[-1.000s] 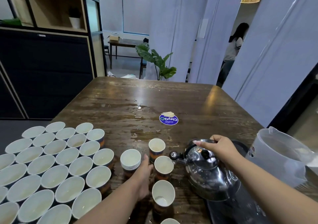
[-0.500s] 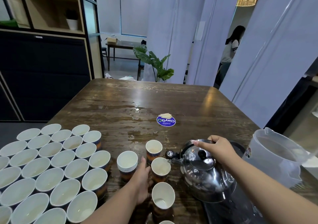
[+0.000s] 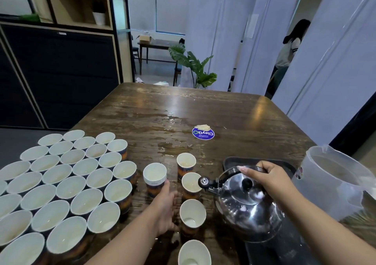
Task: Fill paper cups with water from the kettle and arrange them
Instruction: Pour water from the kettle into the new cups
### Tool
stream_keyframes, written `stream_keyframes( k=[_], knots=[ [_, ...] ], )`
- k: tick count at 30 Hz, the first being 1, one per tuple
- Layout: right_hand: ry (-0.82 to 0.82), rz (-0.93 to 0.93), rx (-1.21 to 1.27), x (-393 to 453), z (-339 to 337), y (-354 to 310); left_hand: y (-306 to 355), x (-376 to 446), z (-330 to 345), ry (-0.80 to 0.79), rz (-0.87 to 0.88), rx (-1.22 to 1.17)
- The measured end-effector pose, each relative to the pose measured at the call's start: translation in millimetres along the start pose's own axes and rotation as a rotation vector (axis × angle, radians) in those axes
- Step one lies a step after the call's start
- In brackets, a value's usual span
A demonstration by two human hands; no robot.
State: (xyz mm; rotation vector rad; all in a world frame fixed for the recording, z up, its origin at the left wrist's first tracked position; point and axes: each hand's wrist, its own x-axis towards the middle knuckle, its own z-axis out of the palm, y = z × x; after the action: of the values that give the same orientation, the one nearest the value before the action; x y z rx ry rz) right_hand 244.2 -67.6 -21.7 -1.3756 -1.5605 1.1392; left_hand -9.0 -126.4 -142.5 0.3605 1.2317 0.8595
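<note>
My right hand [image 3: 268, 178] grips the black handle of a shiny steel kettle [image 3: 244, 205], whose spout hangs over the rim of a paper cup [image 3: 190, 183]. My left hand [image 3: 164, 209] rests open on the table beside that cup, fingers near a short stack of cups [image 3: 154, 175]. Another single cup [image 3: 186, 162] stands behind, and two more cups [image 3: 192, 214] [image 3: 194, 252] stand in front. Several filled cups [image 3: 67, 185] sit packed in rows on the left of the wooden table [image 3: 183, 110].
A clear plastic pitcher [image 3: 333, 179] stands at the right edge beside a black tray [image 3: 258, 161] under the kettle. A blue round sticker [image 3: 203, 133] and water puddles mark the table's middle. A person [image 3: 289, 49] stands far back right.
The kettle's spout has come closer over the middle cup. Both hands keep nearly the same places; the view has shifted slightly.
</note>
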Motion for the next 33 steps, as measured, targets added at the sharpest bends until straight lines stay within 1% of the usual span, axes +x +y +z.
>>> stream_keyframes(
  k=[8,14,18,26,33],
  knots=[
    [-0.034,-0.015,-0.089,-18.6,0.1,-1.8,-10.0,-27.3,23.3,0.071,0.077,-0.038],
    [-0.058,-0.039,-0.127,-26.9,5.0,-6.5,-22.1,-26.3,24.2,0.112,0.103,-0.092],
    [-0.056,-0.065,-0.163,-29.4,8.8,-7.9,-26.2,-24.0,20.4,0.117,0.135,-0.121],
    [-0.087,-0.043,-0.221,-28.0,10.1,-9.5,-23.5,-37.5,26.7,0.111,0.145,-0.146],
    [-0.054,-0.054,-0.248,-27.6,9.5,-12.5,-25.3,-39.8,28.3,0.115,0.135,-0.138]
  ],
)
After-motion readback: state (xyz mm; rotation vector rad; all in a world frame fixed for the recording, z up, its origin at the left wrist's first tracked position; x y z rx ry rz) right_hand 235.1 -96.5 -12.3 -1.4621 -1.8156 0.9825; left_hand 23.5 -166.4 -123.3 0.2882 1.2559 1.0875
